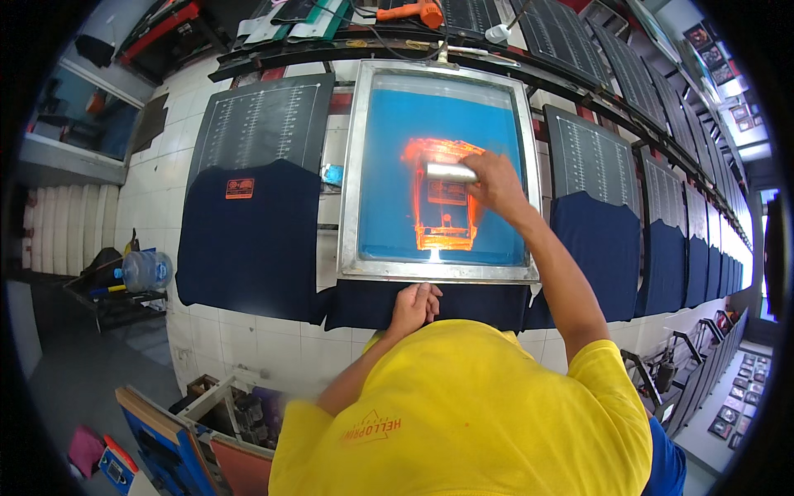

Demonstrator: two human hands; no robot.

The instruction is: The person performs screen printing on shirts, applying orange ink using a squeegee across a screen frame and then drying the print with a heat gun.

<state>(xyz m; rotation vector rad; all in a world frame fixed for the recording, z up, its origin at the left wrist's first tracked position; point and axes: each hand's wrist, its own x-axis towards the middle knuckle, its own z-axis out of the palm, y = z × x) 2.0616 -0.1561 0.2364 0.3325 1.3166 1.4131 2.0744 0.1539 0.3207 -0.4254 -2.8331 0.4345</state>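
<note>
Stretches the right arm point(556, 263) forward with a small bend at the elbow point(584, 312), and grips with the right hand point(496, 183). Bends the left arm point(354, 374) close before the body point(467, 405), holding the left hand point(415, 306) in a loose curl.

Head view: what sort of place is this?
Probably a garment screen-printing workshop: a metal-framed blue screen smeared with orange ink, dark shirts laid over ruled boards, one bearing an orange print.
</note>
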